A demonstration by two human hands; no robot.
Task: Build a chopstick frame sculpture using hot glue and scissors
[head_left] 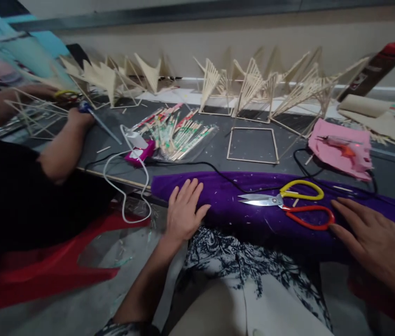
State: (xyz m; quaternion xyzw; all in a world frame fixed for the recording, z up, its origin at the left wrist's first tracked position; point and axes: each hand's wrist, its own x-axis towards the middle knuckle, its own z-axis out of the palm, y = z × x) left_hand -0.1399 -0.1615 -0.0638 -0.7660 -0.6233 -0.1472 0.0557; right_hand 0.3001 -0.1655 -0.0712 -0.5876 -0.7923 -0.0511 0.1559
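Observation:
My left hand (184, 207) lies flat with its fingers stretched out on a purple cloth (218, 186) along the table's near edge. My right hand (372, 233) is at the right, its fingers apart and its thumb by the red handle of a pair of scissors (276, 200). The scissors rest on the cloth, blades pointing left, with one yellow and one red handle. Beyond them, a square frame of thin sticks (252, 160) lies flat on the dark table (211, 149). Neither hand holds anything.
Packets of wooden sticks (179, 133) lie left of the frame, beside a pink power strip (140, 153) with a white cable. A glue gun (341, 142) rests on pink material (341, 163). Stick models (253, 86) line the wall. A co-worker's arm (64, 144) reaches in at left.

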